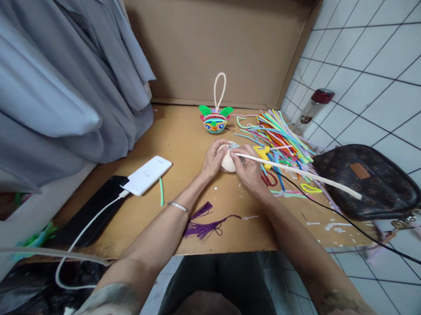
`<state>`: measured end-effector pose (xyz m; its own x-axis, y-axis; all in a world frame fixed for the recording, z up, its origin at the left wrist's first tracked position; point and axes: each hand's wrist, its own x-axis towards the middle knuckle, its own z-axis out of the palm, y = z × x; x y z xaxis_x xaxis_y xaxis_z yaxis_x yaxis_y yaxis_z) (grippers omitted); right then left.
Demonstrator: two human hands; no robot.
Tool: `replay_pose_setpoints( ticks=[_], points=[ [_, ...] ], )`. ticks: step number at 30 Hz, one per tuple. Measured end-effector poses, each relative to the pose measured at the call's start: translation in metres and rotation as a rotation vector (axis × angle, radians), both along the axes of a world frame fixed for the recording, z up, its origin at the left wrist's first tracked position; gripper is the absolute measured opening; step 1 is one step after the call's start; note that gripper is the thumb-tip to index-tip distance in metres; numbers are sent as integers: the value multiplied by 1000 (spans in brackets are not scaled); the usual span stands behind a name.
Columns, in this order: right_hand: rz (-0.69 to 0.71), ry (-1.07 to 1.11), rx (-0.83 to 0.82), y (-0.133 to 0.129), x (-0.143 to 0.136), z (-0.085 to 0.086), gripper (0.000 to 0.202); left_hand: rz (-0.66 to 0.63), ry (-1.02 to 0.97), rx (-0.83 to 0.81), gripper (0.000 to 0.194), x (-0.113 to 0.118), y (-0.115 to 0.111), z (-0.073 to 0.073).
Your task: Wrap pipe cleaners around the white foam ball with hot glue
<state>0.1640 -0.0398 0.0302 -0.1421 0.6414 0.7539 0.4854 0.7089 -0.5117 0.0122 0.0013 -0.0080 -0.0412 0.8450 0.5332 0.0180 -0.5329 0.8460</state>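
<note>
My left hand (213, 158) is closed around the side of a rounded cream-white piece (228, 164) above the middle of the table. The fingers of my right hand (248, 169) pinch a long white pipe cleaner (302, 173) against that piece, its free end stretching off to the right. Where the stem meets the piece is partly hidden by my fingertips. Just behind my hands sits a colourful lion-head ornament (215, 123) with green ears and a white loop on top. A yellow glue gun (262, 154) lies close to my right hand.
A heap of coloured pipe cleaners (286, 133) spreads over the right back, beside a brown handbag (369, 181) and a red-lidded bottle (311, 111). Purple tassels (202, 229) lie in front. On the left are a white cabled device (148, 175), a black case (89, 219) and hanging grey cloth (58, 81).
</note>
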Motion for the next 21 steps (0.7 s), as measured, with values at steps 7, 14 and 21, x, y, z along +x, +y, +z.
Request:
replay_pose_setpoints(
  ticks=[7, 14, 21],
  points=[
    [-24, -3, 16, 3, 1, -2, 31, 106, 129, 197, 47, -2, -5, 5],
    [-8, 10, 1, 2, 0, -1, 28, 104, 197, 253, 52, -5, -14, 7],
    [-31, 20, 12, 4, -1, -2, 27, 145, 192, 244, 47, -1, -20, 6]
  ],
)
